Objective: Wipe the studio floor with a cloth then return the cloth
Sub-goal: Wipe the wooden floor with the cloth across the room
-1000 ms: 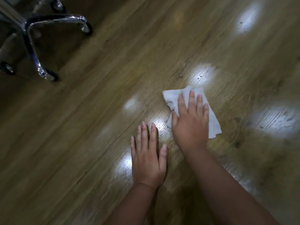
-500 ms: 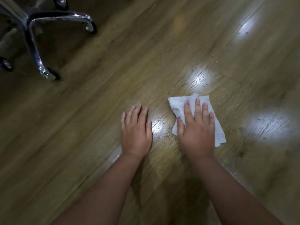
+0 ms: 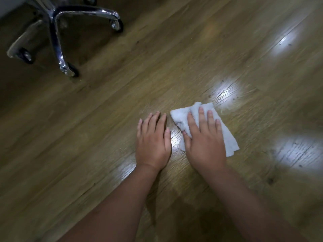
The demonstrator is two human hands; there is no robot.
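A white folded cloth (image 3: pixel 229 138) lies flat on the glossy wooden floor (image 3: pixel 108 123). My right hand (image 3: pixel 204 138) presses down on the cloth with its fingers spread flat, covering the cloth's middle. Just left of it, my left hand (image 3: pixel 153 140) rests palm down on the bare floor, holding nothing. A narrow strip of shiny floor separates the two hands.
A chrome office chair base (image 3: pixel 57 34) with black castors stands at the upper left. Bright light reflections and small specks of dirt (image 3: pixel 225 91) mark the boards beyond and to the right of the cloth.
My left hand moved forward until level with my right hand and closer to the cloth. The cloth stayed under my right hand. The chair base appears nearer in view.
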